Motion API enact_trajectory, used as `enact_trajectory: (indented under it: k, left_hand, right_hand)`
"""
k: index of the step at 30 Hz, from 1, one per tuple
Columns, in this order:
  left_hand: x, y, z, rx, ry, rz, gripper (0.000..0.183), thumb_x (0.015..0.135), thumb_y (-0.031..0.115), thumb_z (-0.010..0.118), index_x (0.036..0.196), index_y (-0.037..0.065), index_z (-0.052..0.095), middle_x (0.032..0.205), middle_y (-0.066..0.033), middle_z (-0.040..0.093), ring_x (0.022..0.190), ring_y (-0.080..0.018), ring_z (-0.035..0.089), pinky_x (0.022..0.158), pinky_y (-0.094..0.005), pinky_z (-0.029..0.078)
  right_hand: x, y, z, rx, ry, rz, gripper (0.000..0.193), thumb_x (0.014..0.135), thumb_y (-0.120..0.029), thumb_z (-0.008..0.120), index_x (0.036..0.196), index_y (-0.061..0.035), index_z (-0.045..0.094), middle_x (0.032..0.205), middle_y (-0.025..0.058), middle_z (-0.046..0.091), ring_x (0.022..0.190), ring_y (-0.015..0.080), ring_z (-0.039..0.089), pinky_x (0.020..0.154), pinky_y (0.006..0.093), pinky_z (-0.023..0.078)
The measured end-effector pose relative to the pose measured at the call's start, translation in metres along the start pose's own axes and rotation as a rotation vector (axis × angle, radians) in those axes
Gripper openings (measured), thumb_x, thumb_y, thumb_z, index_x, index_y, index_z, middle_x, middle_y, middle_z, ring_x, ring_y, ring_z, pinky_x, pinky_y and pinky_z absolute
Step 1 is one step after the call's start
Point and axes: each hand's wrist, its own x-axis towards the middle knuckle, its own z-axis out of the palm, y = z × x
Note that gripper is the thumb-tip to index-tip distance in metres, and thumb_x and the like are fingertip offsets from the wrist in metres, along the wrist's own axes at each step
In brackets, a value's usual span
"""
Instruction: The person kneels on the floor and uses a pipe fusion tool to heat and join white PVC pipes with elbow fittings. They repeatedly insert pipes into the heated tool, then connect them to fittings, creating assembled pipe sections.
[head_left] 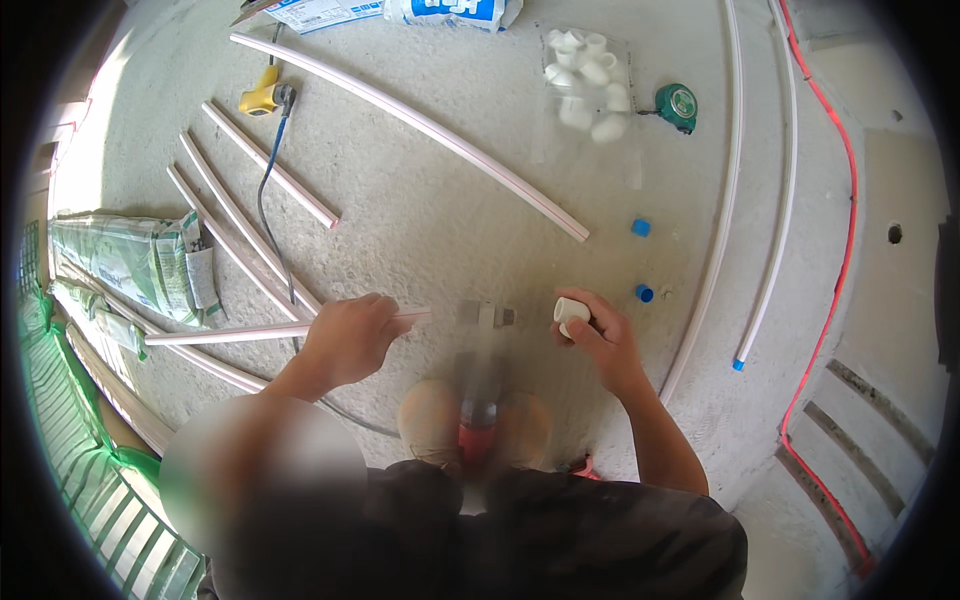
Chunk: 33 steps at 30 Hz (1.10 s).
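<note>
My left hand (348, 338) is closed around a white plastic pipe (225, 334) with a thin red stripe, whose short end sticks out toward the middle. In my right hand (612, 345) is a white elbow pipe fitting (571, 313), one round opening showing. Between the hands, apart from both, stands a pipe welding iron with metal heads (488, 315) and a red body (477, 430). It is upright between my feet, and its lower part looks blurred. Two blue caps (641, 228) lie on the floor beyond my right hand.
Striped pipes (420, 125) lie on the concrete ahead and to the left. A bag of white fittings (585, 80), a green tape measure (677, 107), a yellow plug connector (262, 95) with a cord, and a green-white sack (130, 260) lie around. Long pipes (725, 200) run along the right.
</note>
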Motion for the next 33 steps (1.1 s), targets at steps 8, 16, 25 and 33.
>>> enact_trajectory:
  k: [8, 16, 25, 33]
  left_hand:
    - [-0.007, -0.008, 0.009, -0.104, 0.014, -0.138, 0.022, 0.097, 0.022, 0.07, 0.088, 0.004, 0.061, 0.081, -0.0173, 0.063, 0.078, -0.0438, 0.063, 0.067, -0.0516, 0.049]
    - [-0.057, 0.006, -0.027, -0.055, 0.021, -0.152, 0.024, 0.098, 0.024, 0.068, 0.087, 0.004, 0.059, 0.083, -0.0158, 0.066, 0.079, -0.0418, 0.067, 0.07, -0.0519, 0.052]
    - [-0.098, 0.038, -0.051, -0.136, 0.153, -0.12, 0.022, 0.098, 0.022, 0.068, 0.088, 0.002, 0.063, 0.083, -0.0182, 0.065, 0.081, -0.0423, 0.064, 0.073, -0.0503, 0.05]
    - [-0.171, 0.034, -0.07, -0.164, 0.218, -0.277, 0.022, 0.098, 0.02, 0.067, 0.089, 0.0, 0.065, 0.083, -0.0215, 0.064, 0.081, -0.0443, 0.063, 0.074, -0.0495, 0.05]
  right_hand:
    - [-0.033, 0.031, -0.001, 0.193, -0.311, 0.317, 0.032, 0.103, -0.019, 0.06, 0.13, -0.0059, 0.07, 0.109, 0.0094, 0.071, 0.088, 0.0159, 0.068, 0.08, 0.036, 0.055]
    - [-0.092, 0.056, 0.084, -0.245, -0.824, 0.618, 0.054, 0.096, -0.046, 0.071, 0.121, 0.0023, 0.07, 0.107, 0.0151, 0.074, 0.094, 0.0218, 0.071, 0.079, 0.0363, 0.056]
    - [-0.117, 0.076, 0.125, -0.296, -0.573, 0.587, 0.054, 0.093, -0.045, 0.076, 0.124, -0.0009, 0.069, 0.103, 0.0142, 0.073, 0.084, 0.0225, 0.069, 0.074, 0.0379, 0.056]
    - [-0.096, 0.109, 0.161, -0.052, -0.335, 0.822, 0.041, 0.091, -0.03, 0.083, 0.122, -0.0086, 0.066, 0.097, 0.0055, 0.068, 0.083, 0.0194, 0.065, 0.072, 0.0377, 0.056]
